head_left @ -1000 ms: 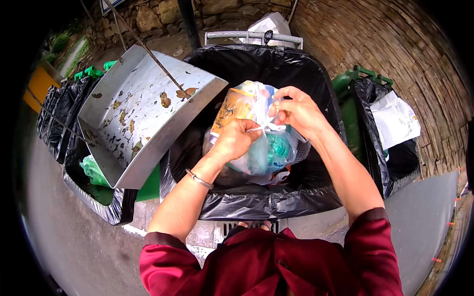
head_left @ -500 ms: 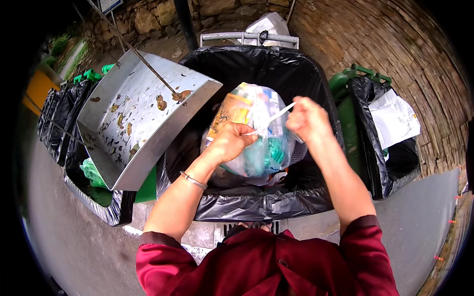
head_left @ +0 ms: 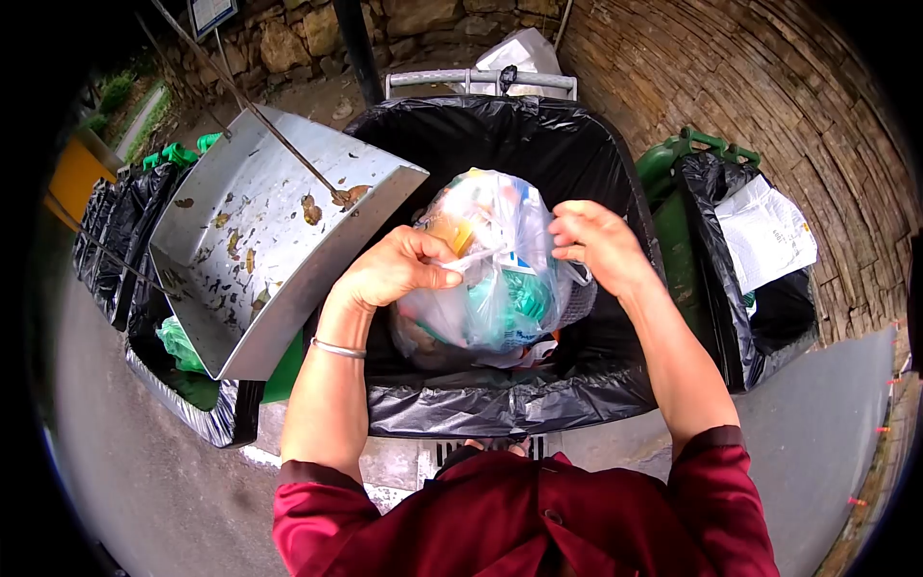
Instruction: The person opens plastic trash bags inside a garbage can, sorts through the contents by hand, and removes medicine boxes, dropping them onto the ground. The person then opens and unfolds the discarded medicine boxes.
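A clear plastic bag (head_left: 500, 308) full of mixed rubbish sits inside the large bin lined with black plastic (head_left: 461, 409). Through its film show a yellow packet, something green and other wrappers. My left hand (head_left: 399, 269), a bangle on its wrist, pinches a twisted strip of the bag between thumb and fingers. At the bag's upper right is my right hand (head_left: 601, 245), its fingers loosely bent and apart with nothing visible in them. Whether its fingertips touch the bag I cannot tell.
On the left a large metal dustpan (head_left: 279, 231) with dry leaves rests over a smaller lined bin (head_left: 231, 409). A green bin (head_left: 673, 250) with white paper (head_left: 766, 231) stands on the right. Behind are a metal rail (head_left: 481, 79) and a stone wall (head_left: 288, 43).
My right hand has let go of the white strip, and its fingers have loosened. My left hand has shifted left, still pinching the bag, whose top is now gathered closer together.
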A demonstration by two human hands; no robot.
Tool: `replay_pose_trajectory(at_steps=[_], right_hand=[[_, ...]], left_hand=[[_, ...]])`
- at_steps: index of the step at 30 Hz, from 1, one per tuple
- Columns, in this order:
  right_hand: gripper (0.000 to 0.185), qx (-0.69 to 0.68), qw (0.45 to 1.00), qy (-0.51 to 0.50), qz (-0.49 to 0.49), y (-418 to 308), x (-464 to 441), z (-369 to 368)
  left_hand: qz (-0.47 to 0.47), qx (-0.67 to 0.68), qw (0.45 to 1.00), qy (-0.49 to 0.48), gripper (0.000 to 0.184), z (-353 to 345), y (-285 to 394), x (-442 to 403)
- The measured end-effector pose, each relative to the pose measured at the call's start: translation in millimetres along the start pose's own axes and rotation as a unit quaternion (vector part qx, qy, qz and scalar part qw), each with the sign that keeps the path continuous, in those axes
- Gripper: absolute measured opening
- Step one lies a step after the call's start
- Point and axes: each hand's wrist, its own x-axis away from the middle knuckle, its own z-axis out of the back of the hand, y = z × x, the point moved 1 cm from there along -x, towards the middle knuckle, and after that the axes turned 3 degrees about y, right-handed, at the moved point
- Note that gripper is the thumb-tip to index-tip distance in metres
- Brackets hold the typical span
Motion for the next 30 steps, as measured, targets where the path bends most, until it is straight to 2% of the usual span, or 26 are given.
replay_pose_trajectory(at_steps=[1, 2, 3, 4, 5, 7, 8, 9, 10, 12, 14, 15, 16, 18, 20, 22, 23, 24, 27, 28, 29, 30], right_hand=[[0.039, 0.114, 0.989, -0.056, 0.074, 11.1, 0.7, -7.3], [0.047, 0.318, 0.931, -0.043, 0.173, 19.7, 2.1, -14.8], [0.041, 0.433, 0.862, -0.013, 0.264, 27.3, 1.5, -25.6], [0.036, 0.537, 0.768, 0.017, 0.348, 34.4, -0.1, -31.5], [0.036, 0.536, 0.768, 0.02, 0.35, 37.3, -2.5, -30.7], [0.015, 0.454, 0.832, -0.044, 0.315, 41.5, -8.7, -27.8], [0.015, 0.454, 0.832, -0.043, 0.315, 43.3, -12.6, -23.7], [0.007, 0.309, 0.923, -0.013, 0.23, 39.9, -16.9, -19.1], [0.007, 0.151, 0.979, 0.018, 0.138, 36.1, -20.7, -13.6], [0.013, -0.065, 0.992, 0.09, 0.067, 9.6, -16.7, 5.6], [0.016, -0.191, 0.978, 0.074, 0.036, -9.5, -9.6, 23.0], [0.018, -0.202, 0.976, 0.073, 0.048, -16.4, -1.7, 21.9], [0.019, -0.201, 0.976, 0.069, 0.05, -25.4, 6.5, 16.9], [0.02, -0.21, 0.973, 0.067, 0.068, -39.5, 18.7, 14.7], [0.023, -0.179, 0.979, 0.05, 0.084, -29.8, 12.7, 27.7], [0.024, -0.09, 0.99, 0.103, 0.034, -19.6, 14.4, 26.8], [0.025, -0.033, 0.995, 0.094, 0.022, -13.2, 16.0, 25.4], [0.026, 0.021, 0.993, 0.112, 0.017, -10.4, 20.3, 20.1], [0.018, 0.053, 0.994, 0.099, 0.016, -4.2, 30.9, 12.5], [0.013, 0.167, 0.963, 0.15, 0.149, -15.5, 43.9, -1.7], [0.012, 0.274, 0.9, 0.195, 0.277, -25.9, 58.9, -16.1], [0.02, 0.318, 0.861, 0.124, 0.378, -30.3, 75.9, -29.1]], left_hand=[[-0.006, 0.042, 0.999, 0.007, 0.007, 0.9, 1.8, 0.5], [-0.005, 0.04, 0.999, 0.006, 0.007, 0.5, 2.0, 0.5], [-0.014, 0.027, 1.0, 0.0, 0.006, -1.1, 1.1, 0.1], [-0.024, 0.014, 1.0, -0.005, 0.006, -2.7, 1.5, -0.3], [-0.026, 0.011, 1.0, -0.006, 0.006, -3.2, 3.2, 0.0], [-0.011, -0.044, 0.999, 0.004, 0.007, -4.4, 4.9, 3.2], [-0.012, -0.044, 0.999, 0.003, 0.007, -6.4, 6.5, 5.5], [0.004, -0.1, 0.995, 0.007, 0.007, -8.0, 9.0, 8.6], [0.018, -0.157, 0.987, 0.012, 0.007, -8.9, 11.6, 12.2], [0.036, -0.186, 0.982, 0.024, 0.008, -10.9, 12.3, 30.5], [-0.006, -0.168, 0.979, 0.115, 0.006, -9.8, 13.2, 53.4], [-0.044, -0.17, 0.975, 0.139, 0.006, -5.0, 10.0, 63.4], [-0.082, -0.172, 0.968, 0.164, 0.007, 1.0, 5.2, 72.7], [-0.131, -0.088, 0.956, 0.248, 0.013, 13.1, -8.6, 89.2], [-0.145, -0.064, 0.945, 0.286, 0.016, 16.4, -18.7, 102.6], [-0.153, -0.031, 0.946, 0.285, 0.018, 3.3, -29.4, 104.2], [-0.137, 0.028, 0.948, 0.284, 0.019, -9.1, -32.7, 101.7], [-0.158, -0.011, 0.948, 0.277, 0.02, -16.2, -40.3, 99.0], [-0.161, 0.057, 0.938, 0.301, 0.021, -23.8, -46.9, 101.1], [-0.177, 0.044, 0.935, 0.305, 0.021, -23.4, -47.0, 102.0], [-0.193, 0.032, 0.93, 0.311, 0.02, -23.6, -47.4, 102.6], [-0.191, 0.035, 0.929, 0.315, 0.02, -24.3, -48.8, 102.8]])
